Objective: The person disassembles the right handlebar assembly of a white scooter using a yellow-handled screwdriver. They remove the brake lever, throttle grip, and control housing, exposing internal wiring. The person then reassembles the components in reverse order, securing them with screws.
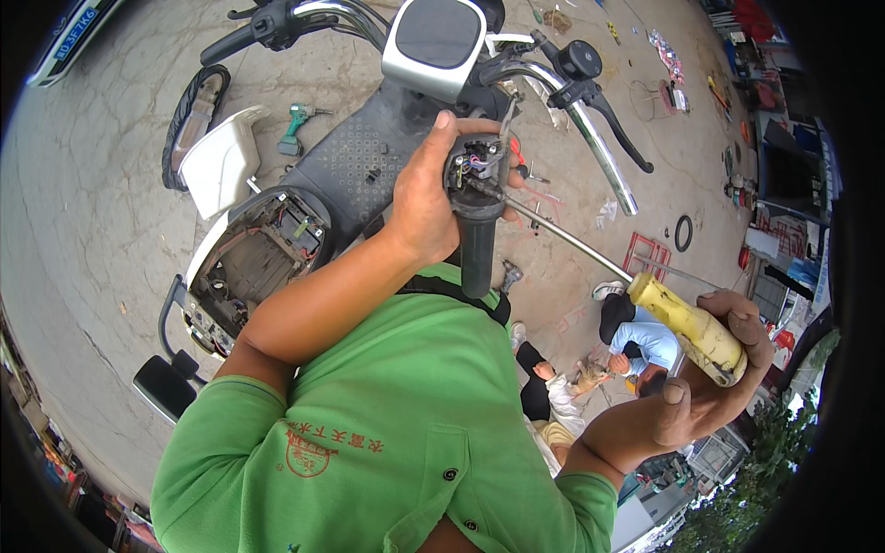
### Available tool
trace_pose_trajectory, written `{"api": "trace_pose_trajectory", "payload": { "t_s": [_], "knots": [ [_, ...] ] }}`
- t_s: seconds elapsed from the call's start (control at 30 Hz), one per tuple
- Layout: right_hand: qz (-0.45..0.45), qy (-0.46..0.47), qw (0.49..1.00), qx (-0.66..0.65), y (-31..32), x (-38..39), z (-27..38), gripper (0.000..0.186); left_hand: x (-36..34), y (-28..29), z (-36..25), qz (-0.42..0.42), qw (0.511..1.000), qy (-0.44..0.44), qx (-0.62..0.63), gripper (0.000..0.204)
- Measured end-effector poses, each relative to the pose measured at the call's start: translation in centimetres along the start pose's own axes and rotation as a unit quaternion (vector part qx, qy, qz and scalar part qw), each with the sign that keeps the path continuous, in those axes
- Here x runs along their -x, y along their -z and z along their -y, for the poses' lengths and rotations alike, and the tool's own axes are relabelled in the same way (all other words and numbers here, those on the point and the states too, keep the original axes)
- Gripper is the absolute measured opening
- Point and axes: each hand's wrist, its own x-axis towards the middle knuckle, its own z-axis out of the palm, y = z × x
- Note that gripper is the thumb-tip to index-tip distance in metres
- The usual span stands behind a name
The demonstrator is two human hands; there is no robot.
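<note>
My left hand [426, 198] is wrapped round a black handlebar grip [477, 253] with an opened switch housing [470, 164] at its upper end. Thin coloured wires show inside the housing. The grip is off the scooter's bars and hangs in front of my green shirt. In my right hand [705, 401] is a long screwdriver [687, 323] with a worn yellow handle, held between thumb and fingers. Its metal shaft slants up and left to the housing, where the tip meets the lower part of the opening; exact contact is too small to tell.
Behind my hands stands the electric scooter [350, 157], its chrome handlebar [590, 138] partly bare and its rear compartment [263, 244] uncovered. A white panel [221, 158] and a green cordless drill [293, 131] lie beside it. Two people [645, 341] crouch at lower right, near a red frame [647, 253].
</note>
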Motion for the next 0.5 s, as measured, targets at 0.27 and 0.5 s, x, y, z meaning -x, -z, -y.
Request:
{"api": "trace_pose_trajectory", "payload": {
  "t_s": [0.27, 0.5],
  "knots": [
    [-0.014, -0.007, 1.000, -0.024, -0.3, 0.3, -0.1, 0.046, 0.2, 0.2, -0.4, -0.004, 1.000, 0.002, 0.001, 0.065],
    [-0.021, 0.019, 1.000, 0.001, 0.0, 0.4, -0.5, 0.048, 0.3, 0.4, -0.5, -0.002, 1.000, 0.002, 0.001, 0.065]
  ]
}}
